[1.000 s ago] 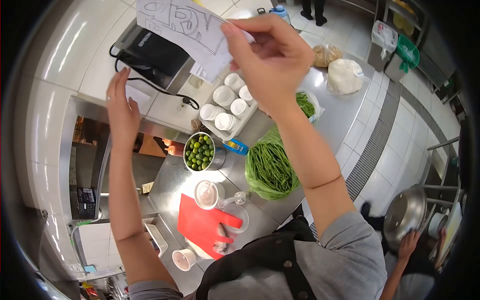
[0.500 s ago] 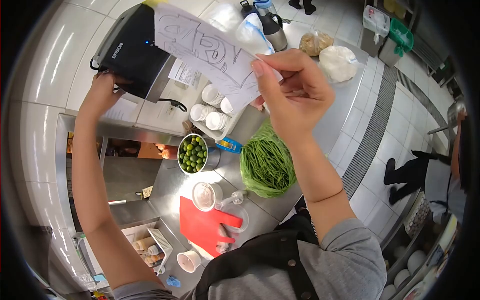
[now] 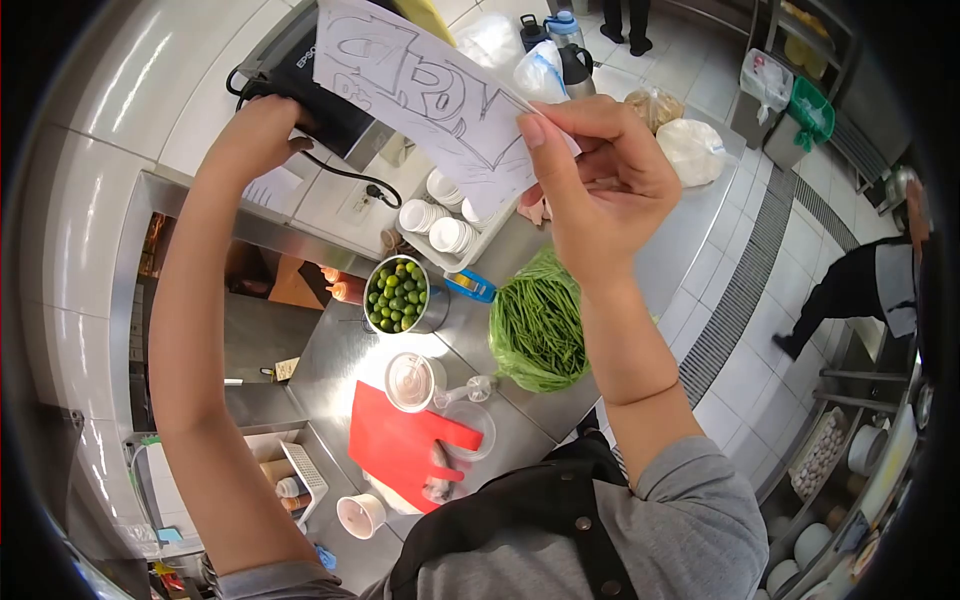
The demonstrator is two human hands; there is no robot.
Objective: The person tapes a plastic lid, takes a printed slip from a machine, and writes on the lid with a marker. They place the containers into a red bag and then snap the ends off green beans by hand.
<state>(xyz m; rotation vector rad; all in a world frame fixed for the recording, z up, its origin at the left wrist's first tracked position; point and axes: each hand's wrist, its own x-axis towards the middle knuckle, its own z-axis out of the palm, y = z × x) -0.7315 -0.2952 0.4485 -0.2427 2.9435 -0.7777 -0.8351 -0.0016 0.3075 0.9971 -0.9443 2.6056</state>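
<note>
A white sheet of paper [image 3: 430, 90] with pencil-drawn letters is pinched between the thumb and fingers of my right hand [image 3: 605, 175], raised above the steel counter. My left hand [image 3: 262, 135] is at the side of a black Epson printer [image 3: 335, 115] mounted high by the tiled wall; its fingertips are partly hidden against the casing. The paper covers part of the printer. A black cable [image 3: 345, 178] with a plug hangs below the printer. Something yellow [image 3: 425, 18] shows behind the paper's top edge.
On the counter [image 3: 330, 390] are a pot of green limes [image 3: 396, 295], green beans in a bag [image 3: 541, 325], a red bag [image 3: 395, 440], a lidded tub [image 3: 412, 382] and a tray of white cups [image 3: 462, 262]. Another person [image 3: 865, 290] stands at the right.
My left hand has moved right and up along the printer. The paper now covers more of the printer. The view has shifted slightly, and the person at the right has changed position.
</note>
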